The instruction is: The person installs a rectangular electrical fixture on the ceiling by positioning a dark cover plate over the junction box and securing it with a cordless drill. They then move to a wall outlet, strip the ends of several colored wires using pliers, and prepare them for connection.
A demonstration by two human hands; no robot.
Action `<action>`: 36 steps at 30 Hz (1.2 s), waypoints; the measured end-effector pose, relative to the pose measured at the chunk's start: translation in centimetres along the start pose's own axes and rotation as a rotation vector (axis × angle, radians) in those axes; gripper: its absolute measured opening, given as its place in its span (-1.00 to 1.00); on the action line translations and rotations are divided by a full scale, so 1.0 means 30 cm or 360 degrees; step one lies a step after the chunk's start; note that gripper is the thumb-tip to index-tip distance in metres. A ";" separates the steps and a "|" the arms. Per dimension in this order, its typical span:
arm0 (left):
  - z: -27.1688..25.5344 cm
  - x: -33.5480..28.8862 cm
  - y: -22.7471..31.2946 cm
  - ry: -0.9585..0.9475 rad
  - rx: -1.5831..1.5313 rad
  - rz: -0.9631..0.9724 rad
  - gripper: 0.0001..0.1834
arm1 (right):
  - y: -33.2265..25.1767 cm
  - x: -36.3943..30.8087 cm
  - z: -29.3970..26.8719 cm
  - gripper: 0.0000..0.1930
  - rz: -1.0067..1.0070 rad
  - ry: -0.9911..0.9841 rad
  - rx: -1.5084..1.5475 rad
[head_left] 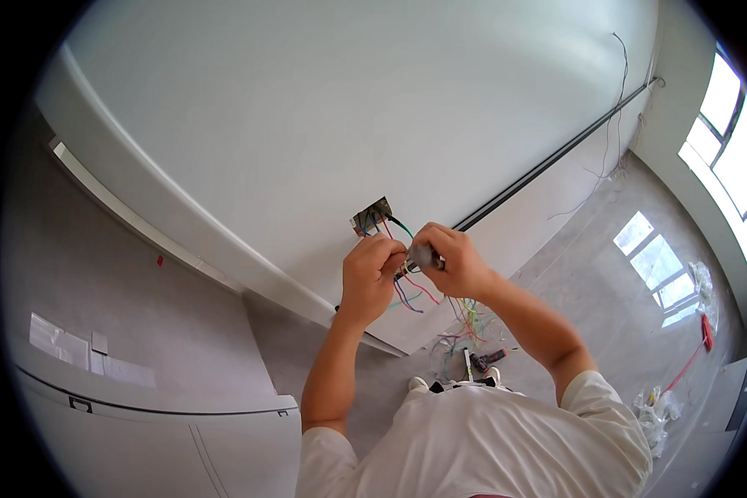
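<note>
In front of a square opening [372, 217] in the white wall, both my hands are close together. Several coloured wires come out of that opening, among them a green wire [401, 227], and a pink wire [424, 289] and a blue wire [404, 300] hang below my fingers. My left hand [368, 275] is closed in a pinch on the wires. Closed around a grey, rounded tool [426, 256] is my right hand [461, 264]; the tool's kind is not clear. Its far end meets the wires beside my left fingertips, partly hidden.
Along the wall at right runs a black strip [548, 163]. A power drill [490, 358] and wire scraps [450, 341] lie on the floor near my feet. Clear plastic bags [654, 422] and a red item [706, 333] lie farther right. A thin loose cable [622, 87] hangs on the wall.
</note>
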State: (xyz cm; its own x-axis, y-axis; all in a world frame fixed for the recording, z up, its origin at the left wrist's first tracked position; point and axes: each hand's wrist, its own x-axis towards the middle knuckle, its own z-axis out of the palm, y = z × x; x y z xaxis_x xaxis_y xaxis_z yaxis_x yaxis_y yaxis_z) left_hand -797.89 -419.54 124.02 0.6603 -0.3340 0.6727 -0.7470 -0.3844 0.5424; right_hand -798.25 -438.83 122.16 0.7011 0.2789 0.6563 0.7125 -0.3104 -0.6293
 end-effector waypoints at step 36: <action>0.014 0.013 0.048 0.0127 -0.0478 -0.0431 -0.97 | -0.047 0.019 0.057 -0.59 0.0039 0.0284 -0.0794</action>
State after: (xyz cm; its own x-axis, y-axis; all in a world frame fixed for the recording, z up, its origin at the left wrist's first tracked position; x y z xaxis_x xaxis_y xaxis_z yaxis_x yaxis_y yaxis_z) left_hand -798.68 -420.59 124.86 0.8369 -0.1827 0.5160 -0.5443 -0.1772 0.8200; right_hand -798.81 -436.67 122.70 0.6707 0.1205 0.7319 0.5655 -0.7216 -0.3994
